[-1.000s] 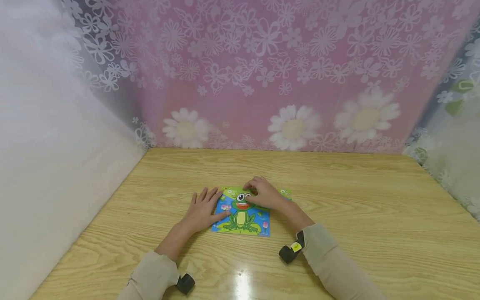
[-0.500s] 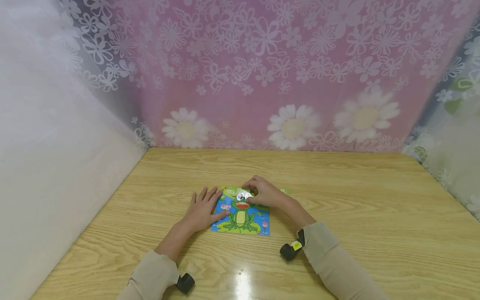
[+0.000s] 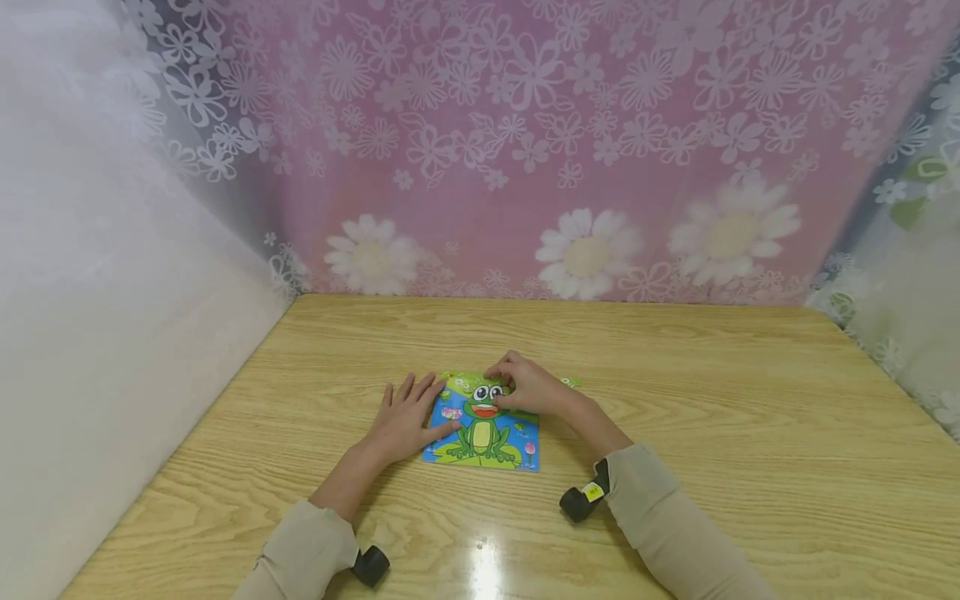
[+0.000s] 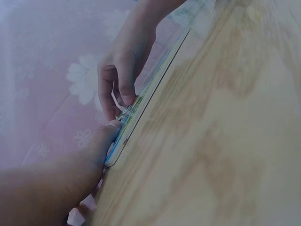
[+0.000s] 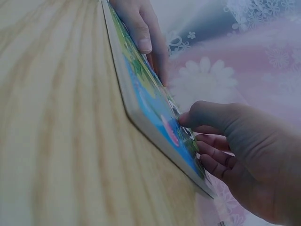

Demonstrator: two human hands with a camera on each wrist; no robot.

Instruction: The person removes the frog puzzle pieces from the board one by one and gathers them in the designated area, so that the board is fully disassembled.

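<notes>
A square frog puzzle [image 3: 480,437] lies flat on the wooden table, mostly green and blue. My left hand [image 3: 403,427] rests along its left side, fingers spread and thumb on the picture. At the upper right, my right hand [image 3: 534,388] pinches a puzzle piece bearing the frog's right-side eye [image 3: 496,392]. Thumb and fingers hide most of that piece. In the right wrist view, the right thumb and fingers touch the puzzle's face [image 5: 155,110]. The left wrist view shows the left thumb [image 4: 113,125] on the puzzle's near edge.
A green bit with white flowers [image 3: 572,382] shows behind the right wrist, mostly hidden; I cannot tell whether it is separate. The wooden table [image 3: 712,400] surrounds the puzzle. A pink flowered curtain [image 3: 480,167] hangs behind, with a white sheet [image 3: 135,275] at left.
The right hand has shifted very slightly left, and the frog's right-side eye now lines up with the other eye. The green bit behind the wrist shows less. The left hand stays in place.
</notes>
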